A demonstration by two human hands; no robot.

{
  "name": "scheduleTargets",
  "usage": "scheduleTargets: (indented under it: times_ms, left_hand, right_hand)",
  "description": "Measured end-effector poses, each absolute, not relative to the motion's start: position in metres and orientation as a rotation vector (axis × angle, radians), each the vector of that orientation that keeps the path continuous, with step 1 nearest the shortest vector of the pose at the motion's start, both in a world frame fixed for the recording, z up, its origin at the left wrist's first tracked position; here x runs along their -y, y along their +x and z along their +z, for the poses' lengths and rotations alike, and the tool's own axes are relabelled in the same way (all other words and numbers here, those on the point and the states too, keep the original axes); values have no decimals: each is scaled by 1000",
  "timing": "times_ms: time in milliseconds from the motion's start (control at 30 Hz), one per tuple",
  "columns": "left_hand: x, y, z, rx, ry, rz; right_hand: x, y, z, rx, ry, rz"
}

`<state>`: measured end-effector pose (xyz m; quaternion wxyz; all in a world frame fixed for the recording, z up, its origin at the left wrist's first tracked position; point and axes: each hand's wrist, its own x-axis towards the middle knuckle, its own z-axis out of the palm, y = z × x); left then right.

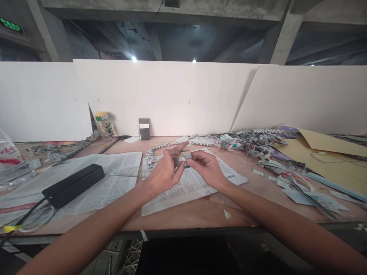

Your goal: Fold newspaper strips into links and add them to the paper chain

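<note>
Both my hands meet over a newspaper sheet (186, 187) at the middle of the wooden table (200, 214). My left hand (164, 172) pinches a small folded paper piece (181, 158), its index finger stretched forward. My right hand (207, 166) grips the same small piece from the right with thumb and fingers. A curved chain of folded paper links (160, 149) lies just behind my hands.
A black box (73, 185) with a cable rests on newspaper at left. A plastic bottle (11, 160), a yellow-capped jar (103, 124) and a phone (143, 128) stand near white boards. A heap of folded paper pieces (252, 142), scissors (309, 194) and tan card (329, 152) lie right.
</note>
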<state>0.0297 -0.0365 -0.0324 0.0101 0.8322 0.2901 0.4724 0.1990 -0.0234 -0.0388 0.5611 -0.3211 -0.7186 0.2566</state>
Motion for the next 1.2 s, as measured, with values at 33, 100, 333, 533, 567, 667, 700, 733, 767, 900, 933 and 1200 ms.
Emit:
scheduleTargets:
  times_ms: [33, 100, 333, 533, 567, 667, 700, 733, 767, 900, 933, 1200]
  left_hand:
    - [36, 29, -32, -907, 2606, 1465]
    - [37, 28, -32, -914, 2618, 1450]
    - [41, 27, -29, -890, 2584, 1412]
    - [40, 26, -28, -882, 2595, 1410]
    - [40, 26, -28, -890, 2602, 1421]
    - [40, 27, -29, -953, 2615, 1447]
    - [40, 28, -30, -968, 2613, 1451]
    - [40, 28, -30, -973, 2606, 1449]
    - [41, 29, -31, -969, 2595, 1441]
    - [42, 31, -31, -970, 2529, 1391]
    - [42, 32, -31, -967, 2517, 1380]
    - [39, 27, -30, -919, 2390, 1357]
  right_hand:
    - [24, 199, -38, 1690, -752, 611]
    - [26, 199, -36, 1703, -748, 624]
    - [27, 200, -33, 1674, -726, 635]
    - [25, 201, -33, 1687, -695, 600]
    - [27, 201, -32, 1693, -694, 573]
    - [33, 198, -31, 1687, -698, 509]
    - [34, 197, -32, 1681, -706, 492]
    - [35, 196, -32, 1671, -715, 473]
    - [35, 195, -33, 1662, -721, 454]
    - [33, 195, -34, 1651, -678, 335]
    - [33, 196, -33, 1663, -657, 289]
    - [34, 203, -26, 1788, -626, 189]
